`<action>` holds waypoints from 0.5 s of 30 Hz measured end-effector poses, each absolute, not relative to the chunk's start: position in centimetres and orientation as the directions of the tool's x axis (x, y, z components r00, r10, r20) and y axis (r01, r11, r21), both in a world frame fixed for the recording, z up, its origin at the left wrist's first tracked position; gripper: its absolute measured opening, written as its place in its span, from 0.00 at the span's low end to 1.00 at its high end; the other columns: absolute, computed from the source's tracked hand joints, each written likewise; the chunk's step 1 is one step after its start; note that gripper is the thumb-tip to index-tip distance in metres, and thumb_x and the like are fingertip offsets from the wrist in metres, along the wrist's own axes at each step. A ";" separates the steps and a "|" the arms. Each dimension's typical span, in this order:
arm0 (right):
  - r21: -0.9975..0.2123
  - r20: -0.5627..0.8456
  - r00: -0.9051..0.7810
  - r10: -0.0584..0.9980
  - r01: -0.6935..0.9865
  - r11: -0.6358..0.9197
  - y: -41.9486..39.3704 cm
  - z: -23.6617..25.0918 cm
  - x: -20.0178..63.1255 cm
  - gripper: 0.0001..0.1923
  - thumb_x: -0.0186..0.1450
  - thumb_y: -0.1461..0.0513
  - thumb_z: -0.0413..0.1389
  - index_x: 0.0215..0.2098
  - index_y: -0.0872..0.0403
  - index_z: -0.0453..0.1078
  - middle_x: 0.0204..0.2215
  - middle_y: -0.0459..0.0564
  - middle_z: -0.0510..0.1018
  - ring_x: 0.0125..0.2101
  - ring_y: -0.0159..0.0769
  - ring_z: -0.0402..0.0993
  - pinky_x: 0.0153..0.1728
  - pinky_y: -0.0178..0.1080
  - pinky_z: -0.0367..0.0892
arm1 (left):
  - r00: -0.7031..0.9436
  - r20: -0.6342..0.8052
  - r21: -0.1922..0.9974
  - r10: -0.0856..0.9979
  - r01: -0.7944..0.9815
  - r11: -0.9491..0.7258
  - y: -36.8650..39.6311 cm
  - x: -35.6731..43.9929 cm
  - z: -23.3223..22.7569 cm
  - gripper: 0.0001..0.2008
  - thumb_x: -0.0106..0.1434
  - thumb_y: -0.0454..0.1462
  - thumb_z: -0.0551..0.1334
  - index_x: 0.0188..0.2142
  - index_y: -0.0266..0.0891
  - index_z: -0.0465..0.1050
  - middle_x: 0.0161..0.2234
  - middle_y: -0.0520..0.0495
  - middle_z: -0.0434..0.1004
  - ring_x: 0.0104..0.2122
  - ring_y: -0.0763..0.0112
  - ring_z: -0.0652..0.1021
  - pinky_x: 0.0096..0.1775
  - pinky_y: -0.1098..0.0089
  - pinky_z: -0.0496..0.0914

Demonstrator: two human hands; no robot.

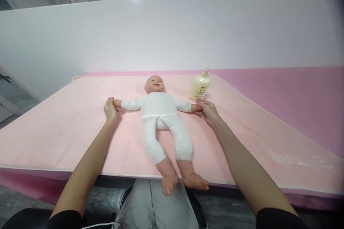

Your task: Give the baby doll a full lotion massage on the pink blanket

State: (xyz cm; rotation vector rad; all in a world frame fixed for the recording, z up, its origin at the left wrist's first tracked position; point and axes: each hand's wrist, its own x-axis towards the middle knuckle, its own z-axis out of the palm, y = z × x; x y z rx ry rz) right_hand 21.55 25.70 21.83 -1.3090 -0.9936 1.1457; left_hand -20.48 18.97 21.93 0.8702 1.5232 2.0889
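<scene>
A baby doll in a white suit lies on its back on a pink blanket, arms spread wide, bare feet over the near edge. My left hand grips the doll's hand on the left side. Over on the right, my right hand is closed around the doll's other hand. A pale yellow lotion bottle stands upright just behind my right hand, near the doll's arm.
The blanket covers a table with a darker pink surface showing at the right. A white partition wall runs behind the table. Below the table's near edge are my grey lap and a dark floor.
</scene>
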 end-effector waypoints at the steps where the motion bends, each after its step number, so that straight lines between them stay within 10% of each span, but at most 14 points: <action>1: -0.997 -0.070 0.201 0.977 -0.047 -0.061 25.7 21.7 21.5 0.15 0.60 0.63 0.56 0.46 0.56 0.69 0.17 0.44 0.69 0.09 0.29 0.62 0.06 0.30 0.52 | -0.722 0.235 0.951 0.651 0.031 -0.309 18.9 -20.4 22.0 0.16 0.61 0.47 0.60 0.40 0.37 0.71 0.33 0.46 0.74 0.25 0.74 0.75 0.25 0.73 0.72; 15: -0.990 -0.085 0.226 0.970 -0.125 -0.057 25.8 21.9 21.5 0.06 0.54 0.65 0.61 0.27 0.58 0.68 0.21 0.45 0.72 0.14 0.25 0.65 0.12 0.29 0.66 | -0.747 0.222 0.964 0.626 0.074 -0.254 19.1 -20.8 21.8 0.15 0.61 0.46 0.58 0.38 0.36 0.71 0.29 0.49 0.73 0.20 0.78 0.71 0.24 0.74 0.70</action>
